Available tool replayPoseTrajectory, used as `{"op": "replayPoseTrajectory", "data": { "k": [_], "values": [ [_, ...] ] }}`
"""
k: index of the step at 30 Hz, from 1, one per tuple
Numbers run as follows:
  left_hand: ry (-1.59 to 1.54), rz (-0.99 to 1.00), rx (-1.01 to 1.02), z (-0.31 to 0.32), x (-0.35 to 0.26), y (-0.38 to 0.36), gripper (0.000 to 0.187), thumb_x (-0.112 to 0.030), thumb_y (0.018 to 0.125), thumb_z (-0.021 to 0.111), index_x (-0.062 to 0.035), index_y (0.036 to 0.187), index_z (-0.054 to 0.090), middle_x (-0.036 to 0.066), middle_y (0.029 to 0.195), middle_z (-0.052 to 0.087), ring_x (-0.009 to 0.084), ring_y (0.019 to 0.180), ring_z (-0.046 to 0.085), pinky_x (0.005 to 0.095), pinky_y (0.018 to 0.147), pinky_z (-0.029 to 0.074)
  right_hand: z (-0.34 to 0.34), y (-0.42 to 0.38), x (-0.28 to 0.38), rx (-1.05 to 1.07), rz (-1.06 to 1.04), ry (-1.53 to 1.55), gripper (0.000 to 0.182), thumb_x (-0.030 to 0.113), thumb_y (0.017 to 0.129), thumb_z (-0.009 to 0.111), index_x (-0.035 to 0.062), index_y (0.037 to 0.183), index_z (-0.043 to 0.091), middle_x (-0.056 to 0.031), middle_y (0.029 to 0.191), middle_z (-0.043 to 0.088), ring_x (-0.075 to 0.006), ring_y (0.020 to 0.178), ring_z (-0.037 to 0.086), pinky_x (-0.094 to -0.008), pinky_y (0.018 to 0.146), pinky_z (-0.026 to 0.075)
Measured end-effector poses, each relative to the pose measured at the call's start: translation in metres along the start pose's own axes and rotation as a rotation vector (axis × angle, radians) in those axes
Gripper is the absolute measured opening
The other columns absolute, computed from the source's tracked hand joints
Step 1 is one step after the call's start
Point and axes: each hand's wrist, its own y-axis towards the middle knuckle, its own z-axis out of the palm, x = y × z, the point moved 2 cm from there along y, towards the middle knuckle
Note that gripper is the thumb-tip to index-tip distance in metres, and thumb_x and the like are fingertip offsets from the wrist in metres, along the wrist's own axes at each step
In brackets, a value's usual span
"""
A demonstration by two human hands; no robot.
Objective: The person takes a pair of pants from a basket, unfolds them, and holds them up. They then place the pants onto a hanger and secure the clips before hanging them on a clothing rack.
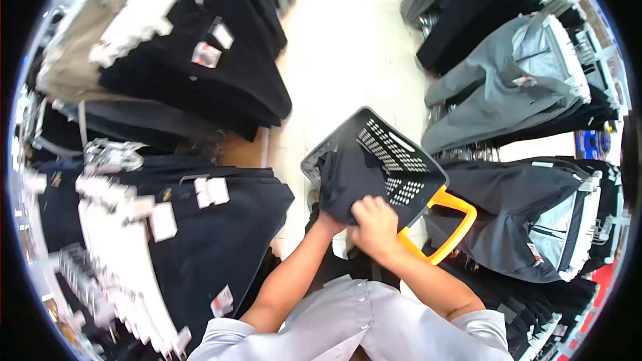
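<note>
A folded black garment (349, 175) hangs over the near left side of a dark grey shopping basket (420, 172), partly inside it. My left hand (330, 223) holds the garment's lower left edge, its fingers mostly hidden beneath the cloth. My right hand (374, 222) is closed on the garment's near edge, with the fingers curled over the fabric. The basket has rows of slots in its walls, and its yellow handle (461, 227) sticks out to the right, beside my right forearm. The cloth hides most of the basket's inside.
Racks of hanging trousers line both sides of the aisle. Black trousers (221, 60) and navy trousers (221, 227) with white tags hang on the left. Grey trousers (481, 87) and dark grey trousers (495, 207) hang on the right. A pale floor (344, 40) runs ahead between them.
</note>
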Motion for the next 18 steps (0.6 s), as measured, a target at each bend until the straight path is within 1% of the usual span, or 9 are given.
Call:
{"op": "replayPoseTrajectory", "data": {
  "k": [4, 5, 8, 10, 12, 13, 14, 16, 18],
  "values": [
    [-0.095, 0.158, 0.313, 0.032, 0.022, -0.089, 0.075, -0.056, 0.092, 0.047, -0.0084, 0.145, 0.027, 0.022, 0.140, 0.040, 0.0363, 0.127, 0.044, 0.0566, 0.101, 0.038, -0.030, -0.061, 0.062, -0.082, -0.265, 0.011, 0.036, 0.006, 0.050, 0.069, 0.0096, 0.082, 0.055, -0.0075, 0.080, 0.047, -0.0282, 0.075, 0.050, -0.0384, 0.063, 0.044],
    [-0.100, 0.195, 0.362, 0.031, 0.035, -0.110, 0.074, -0.056, 0.092, 0.048, -0.0081, 0.145, 0.028, 0.022, 0.140, 0.041, 0.0358, 0.126, 0.045, 0.0559, 0.101, 0.038, -0.042, -0.077, 0.073, 0.054, -0.260, 0.012, 0.040, 0.007, 0.053, 0.073, 0.0081, 0.090, 0.058, -0.0099, 0.090, 0.051, -0.0296, 0.085, 0.053, -0.0390, 0.071, 0.047],
    [-0.104, 0.329, 0.448, 0.019, 0.087, -0.163, 0.070, -0.054, 0.092, 0.049, -0.0072, 0.142, 0.032, 0.021, 0.137, 0.044, 0.0346, 0.124, 0.047, 0.0540, 0.100, 0.040, -0.087, -0.133, 0.094, 0.077, -0.392, 0.318, 0.045, 0.009, 0.057, 0.077, 0.0059, 0.098, 0.059, -0.0139, 0.105, 0.055, -0.0323, 0.100, 0.054, -0.0387, 0.083, 0.048],
    [-0.127, 0.410, 0.481, 0.005, 0.126, -0.189, 0.068, -0.052, 0.092, 0.050, -0.0065, 0.140, 0.035, 0.021, 0.136, 0.045, 0.0338, 0.123, 0.048, 0.0527, 0.100, 0.041, -0.134, -0.163, 0.084, -0.186, -0.493, 0.395, 0.046, 0.008, 0.062, 0.077, 0.0030, 0.104, 0.058, -0.0186, 0.116, 0.052, -0.0369, 0.111, 0.051, -0.0435, 0.095, 0.043],
    [-0.166, 0.490, 0.498, -0.012, 0.166, -0.218, 0.066, -0.051, 0.092, 0.051, -0.0059, 0.139, 0.037, 0.020, 0.135, 0.047, 0.0329, 0.122, 0.049, 0.0514, 0.099, 0.041, -0.139, -0.188, 0.035, -0.350, -0.185, 0.626, 0.059, 0.009, 0.066, 0.075, 0.0008, 0.119, 0.050, -0.0190, 0.120, 0.052, -0.0324, 0.113, 0.050, -0.0419, 0.096, 0.041],
    [-0.188, 0.521, 0.502, -0.019, 0.186, -0.230, 0.065, -0.050, 0.092, 0.052, -0.0056, 0.138, 0.038, 0.020, 0.134, 0.048, 0.0325, 0.121, 0.050, 0.0508, 0.099, 0.042, -0.131, -0.199, 0.015, -0.221, 0.155, 0.714, 0.064, 0.012, 0.074, 0.072, -0.0008, 0.130, 0.044, -0.0172, 0.124, 0.051, -0.0293, 0.113, 0.051, -0.0391, 0.095, 0.042],
    [-0.215, 0.542, 0.505, -0.027, 0.208, -0.244, 0.064, -0.049, 0.092, 0.052, -0.0053, 0.137, 0.040, 0.019, 0.133, 0.049, 0.0321, 0.120, 0.051, 0.0501, 0.099, 0.042, -0.111, -0.210, -0.002, 0.008, 0.308, 1.161, 0.064, 0.013, 0.079, 0.069, -0.0018, 0.135, 0.040, -0.0153, 0.128, 0.051, -0.0271, 0.113, 0.052, -0.0369, 0.095, 0.044],
    [-0.253, 0.578, 0.532, -0.042, 0.252, -0.271, 0.062, -0.048, 0.092, 0.053, -0.0047, 0.135, 0.042, 0.019, 0.132, 0.050, 0.0313, 0.119, 0.052, 0.0488, 0.098, 0.043, -0.084, -0.244, 0.001, 0.400, 0.489, 1.591, 0.062, 0.012, 0.081, 0.069, -0.0024, 0.134, 0.042, -0.0147, 0.129, 0.052, -0.0253, 0.113, 0.054, -0.0354, 0.094, 0.045],
    [-0.294, 0.608, 0.570, -0.056, 0.293, -0.294, 0.060, -0.047, 0.093, 0.054, -0.0040, 0.134, 0.045, 0.018, 0.130, 0.052, 0.0304, 0.118, 0.053, 0.0475, 0.098, 0.044, -0.072, -0.268, 0.021, 0.381, 0.593, 1.481, 0.058, 0.008, 0.080, 0.069, -0.0031, 0.132, 0.044, -0.0153, 0.125, 0.055, -0.0256, 0.110, 0.057, -0.0358, 0.094, 0.047]
  ]
}}
